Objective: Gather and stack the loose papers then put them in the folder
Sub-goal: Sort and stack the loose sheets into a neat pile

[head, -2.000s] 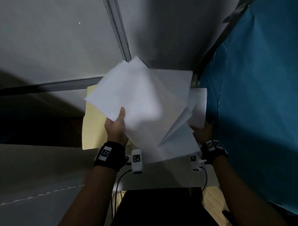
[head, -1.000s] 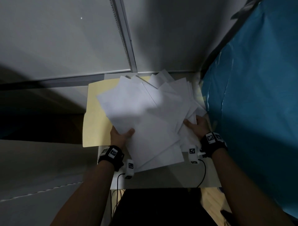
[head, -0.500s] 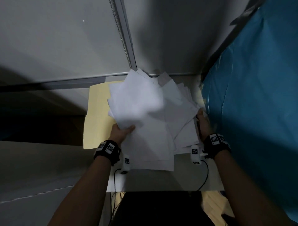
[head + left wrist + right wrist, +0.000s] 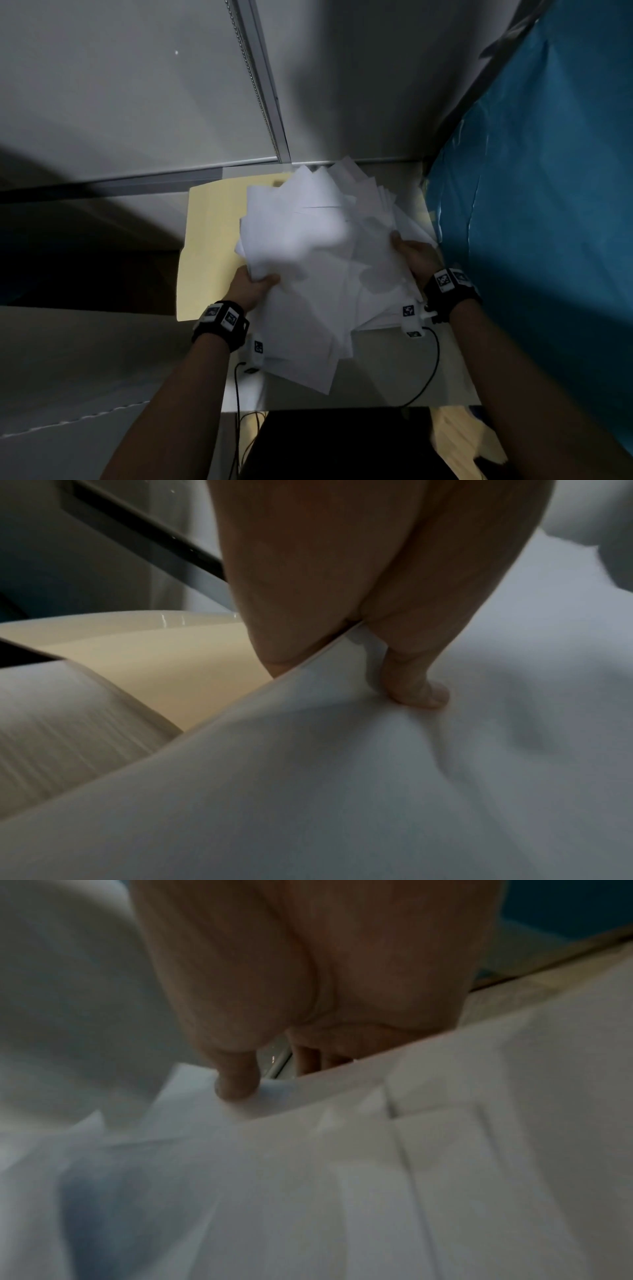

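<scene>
A messy bundle of white papers (image 4: 308,270), sheets fanned at different angles w/ corners sticking out, is held between both hands above a small white table (image 4: 383,383). Top sheets look blurred. Bundle overlaps the right part of a pale yellow folder (image 4: 212,240), which lies flat on the table's left side, its left part showing beside the papers.

Left hand (image 4: 251,286) grips the bundle's near-left edge: left wrist view shows the thumb (image 4: 418,685) pressing down on top of the sheets, w/ the fingers tucked under the paper edge. Right hand (image 4: 416,257) clamps the bundle's right edge; right wrist view shows the thumb (image 4: 236,1080) on top of the sheets & the fingers (image 4: 308,1061) behind the edge.

Each wrist wears a black band w/ small square markers & a white camera unit; thin black cables hang from them over the table's near edge. Grey wall panels w/ a metal strip stand behind the table. A blue sheet (image 4: 548,205) hangs on the right.
</scene>
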{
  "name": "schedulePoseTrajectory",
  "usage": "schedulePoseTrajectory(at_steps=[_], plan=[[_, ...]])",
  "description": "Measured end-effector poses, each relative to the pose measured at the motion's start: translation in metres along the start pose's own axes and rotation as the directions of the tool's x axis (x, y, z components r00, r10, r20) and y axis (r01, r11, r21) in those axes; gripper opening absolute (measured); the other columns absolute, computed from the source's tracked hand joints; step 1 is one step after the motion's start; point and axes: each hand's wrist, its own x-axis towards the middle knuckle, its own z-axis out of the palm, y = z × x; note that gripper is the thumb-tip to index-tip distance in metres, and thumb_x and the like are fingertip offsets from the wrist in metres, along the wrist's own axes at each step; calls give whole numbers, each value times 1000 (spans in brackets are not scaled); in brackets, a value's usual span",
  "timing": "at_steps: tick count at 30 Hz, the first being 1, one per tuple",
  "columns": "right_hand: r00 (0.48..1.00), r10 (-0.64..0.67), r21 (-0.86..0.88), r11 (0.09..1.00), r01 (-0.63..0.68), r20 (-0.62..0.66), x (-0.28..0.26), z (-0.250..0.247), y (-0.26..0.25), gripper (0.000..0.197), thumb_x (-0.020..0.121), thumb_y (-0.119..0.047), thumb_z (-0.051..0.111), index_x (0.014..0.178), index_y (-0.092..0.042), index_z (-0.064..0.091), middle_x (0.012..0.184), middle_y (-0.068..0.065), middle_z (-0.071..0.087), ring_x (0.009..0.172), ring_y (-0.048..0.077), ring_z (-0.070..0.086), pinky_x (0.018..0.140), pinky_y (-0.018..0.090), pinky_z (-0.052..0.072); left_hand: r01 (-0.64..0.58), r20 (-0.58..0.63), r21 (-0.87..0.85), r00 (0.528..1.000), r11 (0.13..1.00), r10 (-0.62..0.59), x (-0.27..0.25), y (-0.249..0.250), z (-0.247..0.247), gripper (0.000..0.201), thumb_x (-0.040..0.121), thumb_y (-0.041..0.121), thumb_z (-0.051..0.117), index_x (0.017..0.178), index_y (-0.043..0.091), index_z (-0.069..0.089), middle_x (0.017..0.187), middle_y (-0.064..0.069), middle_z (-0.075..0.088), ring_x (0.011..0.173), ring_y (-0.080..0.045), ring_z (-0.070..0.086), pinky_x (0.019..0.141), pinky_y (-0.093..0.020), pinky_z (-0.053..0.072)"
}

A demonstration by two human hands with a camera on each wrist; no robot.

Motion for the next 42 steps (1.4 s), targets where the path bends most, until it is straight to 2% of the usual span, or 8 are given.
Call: schedulePoseTrajectory(at_steps=[6,9,12,17,22,27,36,42], plan=[[964,-261,-342,903,262,49,2,8,-3,31,88,-19,77,114,-4,70,107,8,72,88,19,66,68,19,52,-127,10,56,992,990,126,-5,11,6,42,82,18,91,119,13,71,108,-5,74,102,-24,72,78,-28,54],[965,-260,-318,914,254,22,-1,9,-1,22,91,-28,74,95,-6,75,88,5,74,75,19,68,64,25,57,-222,-24,62,974,973,224,-6,12,4,45,83,25,90,124,20,70,113,4,76,102,-15,73,81,-27,61],[963,-267,-337,911,237,-44,-2,13,1,47,95,-36,67,57,-10,55,56,1,55,46,7,49,42,19,38,-244,-85,52,965,968,247,-4,17,10,42,86,23,86,125,18,71,114,1,76,102,-24,73,84,-41,60],[957,-280,-382,895,230,-77,0,13,8,53,101,-39,56,57,-11,47,57,4,50,55,15,47,55,25,37,-93,-67,110,993,990,100,6,15,20,56,70,36,89,122,18,76,114,-4,78,104,-28,74,92,-49,62],[943,-299,-521,834,184,-145,-7,3,17,48,105,-34,50,57,-24,49,60,-4,52,62,17,52,56,24,34,-26,-180,-36,983,999,19,6,4,11,35,82,18,89,115,12,79,102,-5,78,99,-29,77,90,-42,62],[918,-356,-537,816,214,-174,-11,3,19,38,105,-29,51,92,-2,74,95,17,67,81,20,58,71,23,41,-36,-125,-116,992,993,22,-3,8,11,38,82,15,91,117,8,78,102,-7,78,95,-26,76,81,-35,59],[584,-810,-640,420,643,55,-34,3,-37,8,97,-8,59,100,-10,66,94,9,67,83,28,63,73,41,55,-55,-39,-187,998,981,49,-8,17,33,46,78,7,93,120,8,74,104,-7,77,87,-20,75,63,-23,62],[900,-386,-521,820,236,-201,-21,-7,-64,50,81,-49,78,119,-31,51,87,-3,69,77,18,63,71,30,51,-25,-105,-237,995,971,0,-9,5,42,44,82,4,89,123,6,73,110,-13,77,98,-34,75,84,-46,62]])
